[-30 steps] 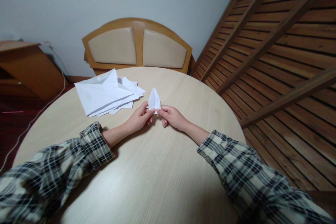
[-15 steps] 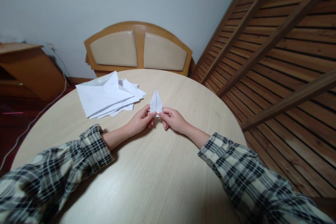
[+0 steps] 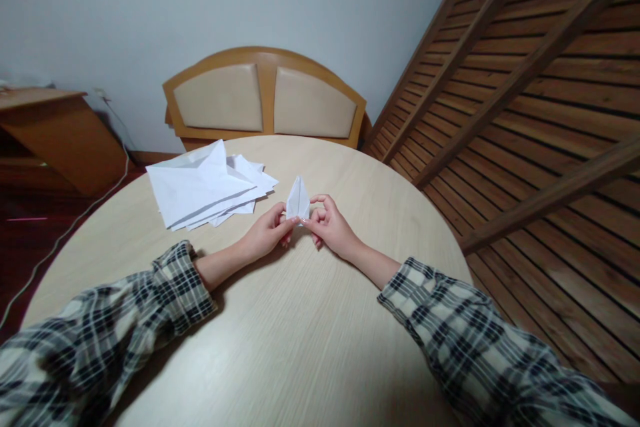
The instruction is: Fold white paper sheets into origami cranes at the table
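A small white folded paper (image 3: 299,200), pointed at the top with a crease down its middle, is held upright over the round table (image 3: 300,320). My left hand (image 3: 269,232) pinches its lower left corner, thumb in front and fingers behind. At the lower right edge, the thumb of my right hand (image 3: 333,227) presses on the paper, while the index finger is lifted beside it. The other fingers of both hands are curled and partly hidden.
A loose pile of white paper sheets (image 3: 195,187) lies at the table's left back. Beyond the table stands a headboard (image 3: 267,97) with padded panels. Wooden slats (image 3: 525,107) lean along the right, and a cabinet (image 3: 65,133) with a cable (image 3: 85,213) is at left.
The index finger of my right hand has risen and straightened away from the paper's right side. My left hand keeps its pinch. The whole view has shifted slightly.
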Demonstrator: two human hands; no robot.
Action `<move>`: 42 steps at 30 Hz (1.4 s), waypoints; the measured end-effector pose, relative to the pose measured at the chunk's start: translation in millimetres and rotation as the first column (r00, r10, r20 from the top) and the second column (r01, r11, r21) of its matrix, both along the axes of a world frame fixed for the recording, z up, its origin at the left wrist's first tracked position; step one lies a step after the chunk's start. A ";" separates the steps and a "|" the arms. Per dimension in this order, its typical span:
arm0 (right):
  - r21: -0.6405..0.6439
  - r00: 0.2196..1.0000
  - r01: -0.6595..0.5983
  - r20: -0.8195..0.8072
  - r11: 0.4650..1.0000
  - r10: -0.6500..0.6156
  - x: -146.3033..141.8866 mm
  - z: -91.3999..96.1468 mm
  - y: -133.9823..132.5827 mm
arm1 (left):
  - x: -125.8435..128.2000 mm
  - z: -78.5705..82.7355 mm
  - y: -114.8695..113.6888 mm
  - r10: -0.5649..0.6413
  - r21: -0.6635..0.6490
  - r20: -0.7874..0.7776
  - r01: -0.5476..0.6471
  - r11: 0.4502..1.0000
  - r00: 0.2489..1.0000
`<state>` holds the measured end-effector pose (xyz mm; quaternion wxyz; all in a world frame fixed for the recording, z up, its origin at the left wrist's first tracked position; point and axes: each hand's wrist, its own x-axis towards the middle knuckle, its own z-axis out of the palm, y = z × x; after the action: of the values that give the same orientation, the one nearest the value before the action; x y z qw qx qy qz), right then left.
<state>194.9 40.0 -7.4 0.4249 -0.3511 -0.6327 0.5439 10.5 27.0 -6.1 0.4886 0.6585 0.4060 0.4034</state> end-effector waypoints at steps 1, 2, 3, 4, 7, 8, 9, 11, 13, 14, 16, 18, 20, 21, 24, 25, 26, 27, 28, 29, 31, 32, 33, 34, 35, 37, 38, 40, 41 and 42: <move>0.000 1.000 -0.005 0.001 1.000 0.005 0.3 0.0 0.0 | 0.0 0.1 -0.2 -0.003 -0.001 0.002 0.003 1.000 1.000; 0.000 1.000 -0.009 0.001 1.000 0.009 0.5 -0.2 0.0 | 0.0 0.4 -0.5 -0.007 -0.003 0.003 0.007 1.000 1.000; 0.000 1.000 -0.013 -0.001 1.000 0.013 0.8 -0.4 0.2 | 0.1 0.7 -0.7 -0.009 -0.003 0.004 0.009 1.000 1.000; -0.001 1.000 -0.016 -0.004 1.000 0.016 1.0 -0.7 0.4 | 0.2 1.2 -0.9 -0.011 -0.004 0.006 0.011 1.000 1.000; -0.004 1.000 -0.023 -0.013 1.000 0.023 1.4 -2.1 1.4 | 0.5 1.6 -0.7 -0.019 -0.011 0.010 0.019 1.000 1.000; -0.004 1.000 -0.027 -0.016 1.000 0.027 1.5 -2.7 1.7 | 0.5 1.2 -0.3 -0.025 -0.015 0.010 0.025 1.000 1.000; -0.005 0.999 -0.030 -0.019 1.000 0.030 1.6 -3.3 2.1 | 0.3 0.5 0.1 -0.033 -0.019 0.012 0.033 0.999 0.999; -0.007 0.999 -0.034 -0.029 0.999 0.034 1.9 -4.5 2.6 | 0.0 -1.2 0.8 -0.052 -0.027 0.016 0.053 0.998 0.999; -0.012 0.999 -0.036 -0.029 0.999 0.036 2.1 -5.2 3.0 | -0.3 -2.2 1.0 -0.069 -0.035 0.024 0.070 0.997 0.997; -0.015 0.999 -0.039 -0.024 0.999 0.039 2.2 -5.2 3.1 | -0.3 -2.4 0.8 -0.076 -0.039 0.029 0.077 0.996 0.997; -0.021 0.999 -0.043 -0.015 0.999 0.042 2.3 -4.8 3.3 | -0.1 -1.9 0.2 -0.084 -0.045 0.042 0.086 0.995 0.996; -0.024 0.999 -0.044 -0.016 0.999 0.044 2.3 -3.9 3.5 | 0.2 -1.5 -0.2 -0.089 -0.048 0.066 0.093 0.995 0.994; -0.024 0.999 -0.041 -0.022 0.999 0.041 2.2 -3.0 3.6 | 0.3 -2.1 0.2 -0.092 -0.052 0.095 0.097 0.994 0.991; -0.021 0.999 -0.040 -0.022 0.999 0.039 2.2 -2.5 3.6 | 0.2 -2.8 0.7 -0.092 -0.054 0.105 0.098 0.994 0.990; -0.011 0.999 -0.037 -0.019 0.999 0.037 2.2 -1.3 3.1 | -0.2 -5.2 2.2 -0.087 -0.060 0.115 0.095 0.994 0.989; -0.010 0.999 -0.035 -0.020 0.999 0.035 2.2 -1.0 2.8 | -0.3 -5.8 2.6 -0.086 -0.060 0.115 0.093 0.994 0.990; -0.010 0.999 -0.032 -0.020 0.999 0.032 2.3 -0.7 2.5 | -0.4 -6.1 2.9 -0.084 -0.061 0.115 0.092 0.994 0.990; -0.008 0.999 -0.025 -0.023 1.000 0.025 2.3 -0.7 2.2 | -0.4 -6.1 3.0 -0.084 -0.065 0.113 0.092 0.994 0.990; -0.006 1.000 -0.018 -0.026 1.000 0.017 2.4 -0.8 2.0 | -0.3 -6.0 3.0 -0.085 -0.070 0.113 0.093 0.993 0.990; -0.002 0.999 -0.011 -0.030 1.000 0.011 2.4 -1.2 1.8 | -0.2 -5.6 2.8 -0.087 -0.075 0.111 0.096 0.993 0.990; 0.005 0.999 -0.003 -0.042 1.000 0.003 2.3 -2.5 1.9 | 0.1 -4.8 2.3 -0.094 -0.080 0.111 0.103 0.991 0.989; 0.008 0.999 -0.004 -0.048 1.000 0.004 2.2 -3.3 2.0 | 0.1 -4.5 2.0 -0.098 -0.080 0.113 0.108 0.991 0.989; 0.009 0.999 -0.007 -0.051 1.000 0.008 2.2 -4.0 2.2 | 0.2 -4.2 1.8 -0.103 -0.079 0.116 0.113 0.990 0.988; 0.010 0.999 -0.013 -0.051 1.000 0.014 2.1 -4.6 2.4 | 0.1 -4.1 1.6 -0.106 -0.079 0.119 0.116 0.990 0.987; 0.010 0.999 -0.018 -0.047 1.000 0.019 2.1 -4.9 2.5 | 0.1 -4.0 1.5 -0.109 -0.081 0.121 0.119 0.990 0.987; 0.007 0.999 -0.032 -0.026 0.999 0.032 2.1 -4.4 2.5 | -0.1 -4.2 1.4 -0.112 -0.085 0.121 0.123 0.989 0.986; 0.006 0.999 -0.041 -0.011 0.999 0.041 2.3 -3.7 2.3 | -0.2 -4.3 1.5 -0.113 -0.087 0.122 0.124 0.988 0.986; 0.008 0.998 -0.064 0.016 0.998 0.064 2.6 -1.4 1.7 | -0.4 -4.5 1.9 -0.110 -0.096 0.131 0.123 0.988 0.985; 0.010 0.997 -0.075 0.026 0.997 0.074 2.9 -0.2 1.4 | -0.5 -4.5 2.1 -0.107 -0.102 0.140 0.122 0.987 0.984; 0.013 0.996 -0.084 0.034 0.996 0.083 3.1 1.0 1.1 | -0.5 -4.5 2.4 -0.104 -0.109 0.149 0.121 0.987 0.983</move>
<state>198.0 41.0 -6.4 0.3937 -0.3303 -0.6576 0.5509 10.0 29.4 -10.6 0.5764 0.6199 0.3550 0.3968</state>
